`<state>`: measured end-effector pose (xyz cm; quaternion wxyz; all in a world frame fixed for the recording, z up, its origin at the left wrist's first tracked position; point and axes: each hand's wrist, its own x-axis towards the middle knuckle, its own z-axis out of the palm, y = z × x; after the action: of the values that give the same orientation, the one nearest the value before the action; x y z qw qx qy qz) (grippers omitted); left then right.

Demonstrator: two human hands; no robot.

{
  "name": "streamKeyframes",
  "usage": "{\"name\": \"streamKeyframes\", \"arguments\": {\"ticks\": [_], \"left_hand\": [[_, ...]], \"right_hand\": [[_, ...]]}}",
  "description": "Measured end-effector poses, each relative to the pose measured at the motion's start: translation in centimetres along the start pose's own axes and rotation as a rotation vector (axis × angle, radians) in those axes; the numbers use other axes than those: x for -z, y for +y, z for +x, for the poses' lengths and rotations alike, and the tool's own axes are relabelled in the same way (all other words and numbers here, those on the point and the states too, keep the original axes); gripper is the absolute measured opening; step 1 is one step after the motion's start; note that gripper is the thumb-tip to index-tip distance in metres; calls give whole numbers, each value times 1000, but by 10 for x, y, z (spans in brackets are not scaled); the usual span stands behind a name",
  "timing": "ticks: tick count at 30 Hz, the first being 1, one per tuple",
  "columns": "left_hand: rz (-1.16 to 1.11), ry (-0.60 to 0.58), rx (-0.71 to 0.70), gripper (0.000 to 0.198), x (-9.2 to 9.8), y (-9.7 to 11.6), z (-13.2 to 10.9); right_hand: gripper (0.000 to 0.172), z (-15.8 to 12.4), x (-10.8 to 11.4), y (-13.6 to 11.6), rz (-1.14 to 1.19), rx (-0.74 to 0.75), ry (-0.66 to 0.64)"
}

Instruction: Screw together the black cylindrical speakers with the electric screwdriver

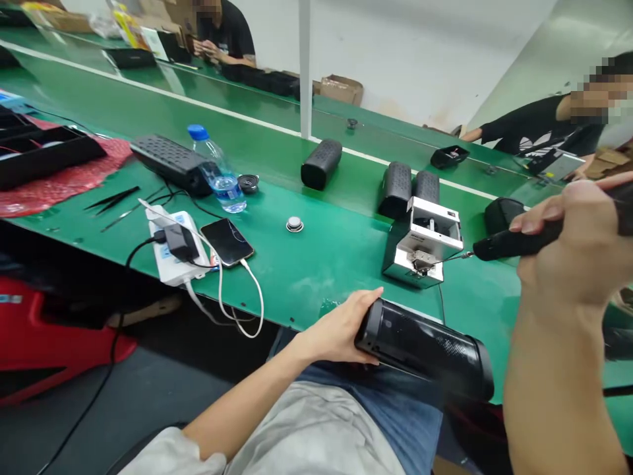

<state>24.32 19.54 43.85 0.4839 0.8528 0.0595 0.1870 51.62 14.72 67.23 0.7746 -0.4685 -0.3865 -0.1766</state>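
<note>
Left hand (341, 330): fingers clamped round the end of the black speaker (425, 346), which lay across my lap at the surface (306, 264) edge.
Right hand (573, 244): fingers closed on the electric screwdriver (514, 243), bit at the screw feeder (422, 243).
Progress: driver not yet at the speaker (fastening apparently still ahead).

Black cylindrical speaker (430, 348) across lap

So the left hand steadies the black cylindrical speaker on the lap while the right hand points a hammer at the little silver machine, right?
Not quite: the head view shows the right hand holding an electric screwdriver, not a hammer. Its tip points at the silver machine, while the left hand steadies the black speaker.
</note>
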Motion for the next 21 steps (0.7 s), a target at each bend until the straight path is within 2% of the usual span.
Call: {"name": "streamKeyframes", "arguments": {"ticks": [3, 5, 13, 18, 19, 21], "left_hand": [[-1, -2, -18, 153, 0, -2, -3], [0, -1, -23, 154, 1, -3, -4], [-8, 4, 8, 153, 0, -2, -4], [2, 16, -30, 151, 1, -1, -3], [4, 20, -36, 151, 2, -1, -3], [4, 29, -42, 151, 2, -2, -3]], "right_hand": [[17, -7, -5, 12, 69, 80, -87], [16, -8, -6, 16, 55, 82, -116], [19, -1, -4, 30, 71, 62, -111], [20, 0, -9, 32, 114, 91, -151], [19, 1, -11, 30, 135, 84, -204], [20, 3, -18, 24, 207, 45, -404]]}}
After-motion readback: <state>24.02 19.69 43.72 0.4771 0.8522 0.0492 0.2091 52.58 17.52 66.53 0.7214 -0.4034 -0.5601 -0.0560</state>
